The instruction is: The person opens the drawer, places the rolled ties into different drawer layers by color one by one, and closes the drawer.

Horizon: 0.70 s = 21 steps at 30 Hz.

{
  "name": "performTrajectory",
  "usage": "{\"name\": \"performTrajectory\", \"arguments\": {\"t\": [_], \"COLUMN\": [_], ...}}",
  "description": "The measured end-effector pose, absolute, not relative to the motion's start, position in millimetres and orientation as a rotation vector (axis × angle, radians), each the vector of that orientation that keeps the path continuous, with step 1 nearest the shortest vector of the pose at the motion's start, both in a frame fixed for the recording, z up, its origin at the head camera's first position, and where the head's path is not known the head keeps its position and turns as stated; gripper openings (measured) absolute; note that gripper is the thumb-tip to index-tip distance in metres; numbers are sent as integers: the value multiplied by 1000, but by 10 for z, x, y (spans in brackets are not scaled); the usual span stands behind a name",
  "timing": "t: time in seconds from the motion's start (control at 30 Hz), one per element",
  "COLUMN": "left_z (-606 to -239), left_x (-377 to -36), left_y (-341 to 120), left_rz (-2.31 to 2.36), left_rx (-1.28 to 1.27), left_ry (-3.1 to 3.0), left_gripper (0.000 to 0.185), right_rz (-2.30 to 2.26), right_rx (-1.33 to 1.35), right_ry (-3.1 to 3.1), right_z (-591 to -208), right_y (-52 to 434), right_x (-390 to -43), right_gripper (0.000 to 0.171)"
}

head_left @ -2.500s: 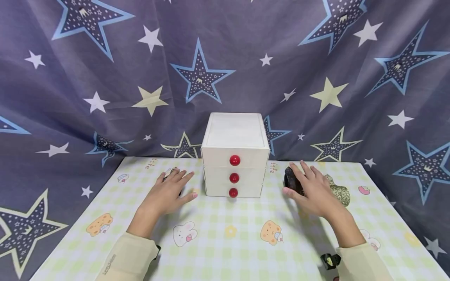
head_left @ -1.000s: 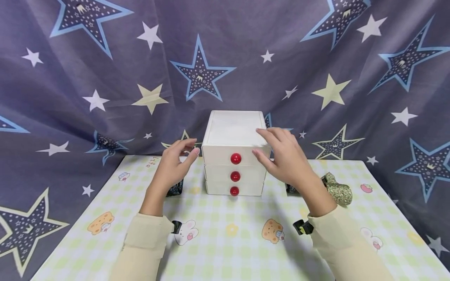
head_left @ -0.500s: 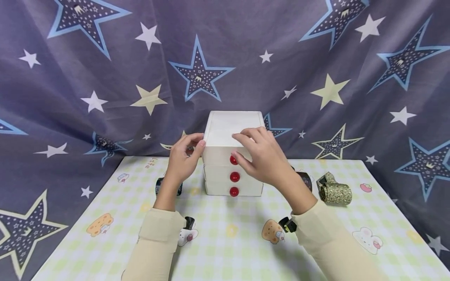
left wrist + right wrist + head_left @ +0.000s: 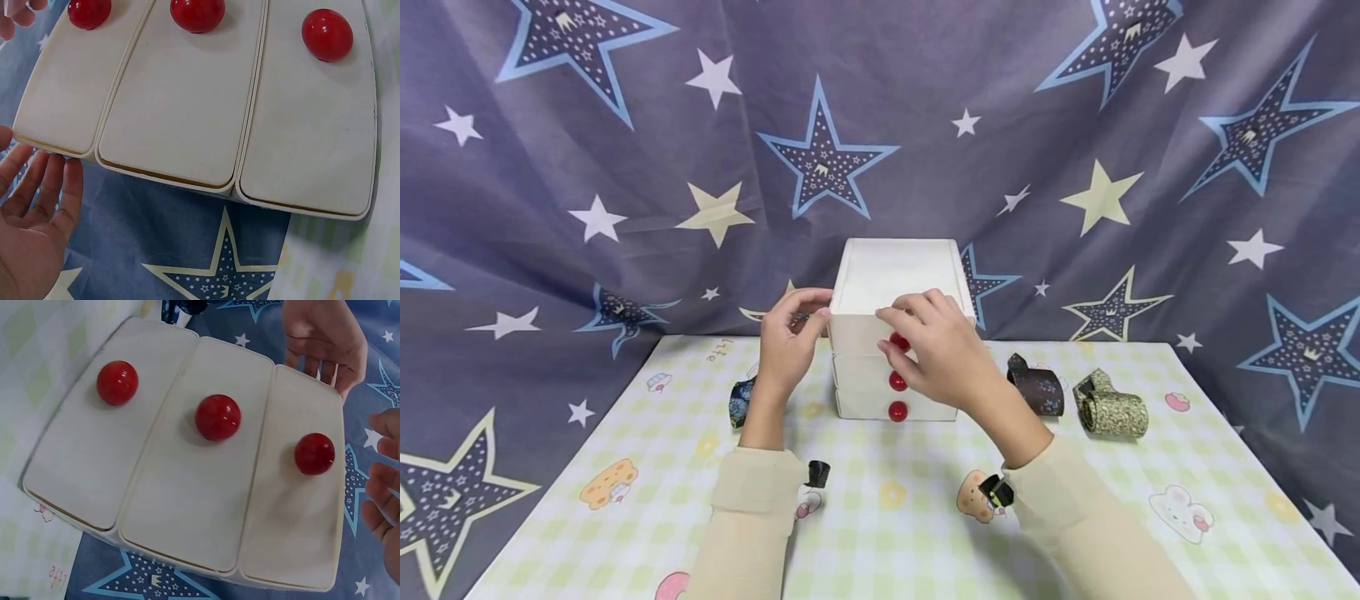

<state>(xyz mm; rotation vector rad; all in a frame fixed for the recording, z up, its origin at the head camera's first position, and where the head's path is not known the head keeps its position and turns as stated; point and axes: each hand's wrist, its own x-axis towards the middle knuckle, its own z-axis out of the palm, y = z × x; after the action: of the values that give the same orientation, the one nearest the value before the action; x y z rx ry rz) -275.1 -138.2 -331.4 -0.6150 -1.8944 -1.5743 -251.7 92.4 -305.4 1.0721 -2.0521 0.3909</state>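
A white three-drawer box [image 4: 898, 279] with red round knobs stands at the middle back of the table, its drawers closed. My left hand [image 4: 787, 346] is at its upper left side. The fingers [image 4: 53, 187] lie fairly straight against the side in the left wrist view, and the thumb is near the front corner. In front of the top drawer is my right hand [image 4: 943, 350], fingers loosely bent beside the top red knob [image 4: 314, 454]. In the right wrist view a gap separates these fingers from the knob.
Two rolled patterned fabric strips, like neckties, lie on the right: a dark one [image 4: 1037, 392] and a green-gold one [image 4: 1112, 414]. A dark blue roll [image 4: 740, 403] lies left, partly behind my left wrist. A checked cloth [image 4: 895, 533] covers the table; a star-print curtain [image 4: 647, 167] hangs behind.
Both hands have left the rolls at the sides and come in to the box. Over the last half second the right hand lowered slightly towards the top knob; the left stayed at the side.
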Motion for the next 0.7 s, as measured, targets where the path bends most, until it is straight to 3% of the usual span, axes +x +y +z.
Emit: {"name": "performTrajectory", "arguments": {"t": [0.3,0.7], "left_z": [-3384,-3619], "left_x": [-2705,-2911], "left_y": [-1391,-1443], "left_rz": [-1681,-1705], "left_rx": [-621,-605], "left_ry": [-1818,-1794], "left_gripper": [19,23], "right_rz": [348,300], "right_rx": [1109,1127], "right_ry": [-2058,-2059], "right_z": [-3156,-3286], "right_y": [863,880], "right_x": [-2516,-2549], "right_gripper": [26,20]}}
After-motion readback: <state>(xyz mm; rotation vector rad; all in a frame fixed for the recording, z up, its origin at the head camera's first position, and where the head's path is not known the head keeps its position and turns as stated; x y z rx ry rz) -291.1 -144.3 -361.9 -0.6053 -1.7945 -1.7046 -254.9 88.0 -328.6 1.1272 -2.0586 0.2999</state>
